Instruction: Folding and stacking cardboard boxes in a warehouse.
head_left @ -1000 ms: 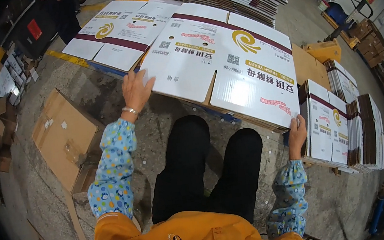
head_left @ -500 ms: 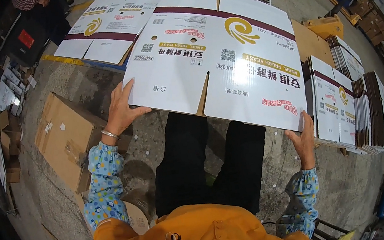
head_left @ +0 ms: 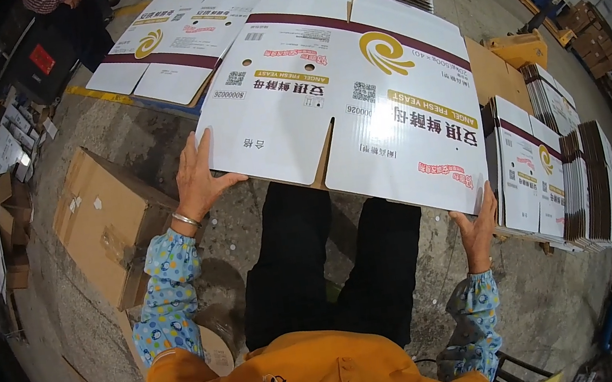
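Reaching forward with both arms, hands set wide apart. Gripping with left hand, fingers pointed away from body, thumb stretched inward, well clear of them. Gripping likewise with right hand, thumb angled inward. Wearing metal bracelet on left wrist, patterned blue sleeves over left forearm and right forearm. Clothed in orange over torso, black over legs. Standing or sitting: cannot tell. Angled outward at both forearms, wider than knees.

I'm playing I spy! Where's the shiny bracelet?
In the head view's left half, the bracelet sits between the spotted blue sleeve and the left hand, which holds the flat white carton.
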`<state>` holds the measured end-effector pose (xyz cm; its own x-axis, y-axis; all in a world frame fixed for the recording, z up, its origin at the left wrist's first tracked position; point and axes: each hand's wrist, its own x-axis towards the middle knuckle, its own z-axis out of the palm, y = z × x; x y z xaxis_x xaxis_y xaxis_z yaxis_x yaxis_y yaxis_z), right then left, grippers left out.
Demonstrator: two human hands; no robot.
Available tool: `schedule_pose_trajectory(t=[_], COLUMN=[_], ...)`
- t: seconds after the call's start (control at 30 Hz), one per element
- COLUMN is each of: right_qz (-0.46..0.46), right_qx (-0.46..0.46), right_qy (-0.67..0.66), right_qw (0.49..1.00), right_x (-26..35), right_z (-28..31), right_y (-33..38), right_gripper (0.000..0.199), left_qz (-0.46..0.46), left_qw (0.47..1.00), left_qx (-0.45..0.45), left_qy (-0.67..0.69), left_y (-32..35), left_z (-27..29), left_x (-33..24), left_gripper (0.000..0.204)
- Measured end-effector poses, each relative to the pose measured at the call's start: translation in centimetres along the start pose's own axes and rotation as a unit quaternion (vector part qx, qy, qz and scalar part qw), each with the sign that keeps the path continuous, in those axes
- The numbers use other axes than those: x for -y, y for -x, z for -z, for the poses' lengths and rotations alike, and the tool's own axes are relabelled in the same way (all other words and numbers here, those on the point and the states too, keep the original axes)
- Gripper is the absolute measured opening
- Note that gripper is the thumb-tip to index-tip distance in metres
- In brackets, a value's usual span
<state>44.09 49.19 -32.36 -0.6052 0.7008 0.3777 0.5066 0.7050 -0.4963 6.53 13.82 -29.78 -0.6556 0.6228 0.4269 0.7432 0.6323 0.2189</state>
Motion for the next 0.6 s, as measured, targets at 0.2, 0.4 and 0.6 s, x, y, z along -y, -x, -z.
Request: schedule_pose_trajectory(t=[0.2,0.4,0.6], right_qz=[0.012,0.038,0.037], right_qx=[-0.032,-0.055,-0.073], right_qy=[-0.007,0.005,0.020], right_qw=[0.999,0.998,0.996], right_x=[0.13,-0.11,-0.48], right_z=[-0.12,0.08,0.40], right_y=[-0.13,-0.48,-0.77], right_gripper=[0.100,0.099,0.101], left_qz=[0.024,0.009,0.026], left_qw=[0.999,0.998,0.996], left_qx=[-0.023,-0.068,-0.082], left_qy=[0.020,0.001,0.034], left_y=[0.10,0.11,0.24], left_z=[-0.35,-0.32,-0.16], left_x=[-0.24,-0.39,-0.84], left_gripper=[0.103,0.102,0.101])
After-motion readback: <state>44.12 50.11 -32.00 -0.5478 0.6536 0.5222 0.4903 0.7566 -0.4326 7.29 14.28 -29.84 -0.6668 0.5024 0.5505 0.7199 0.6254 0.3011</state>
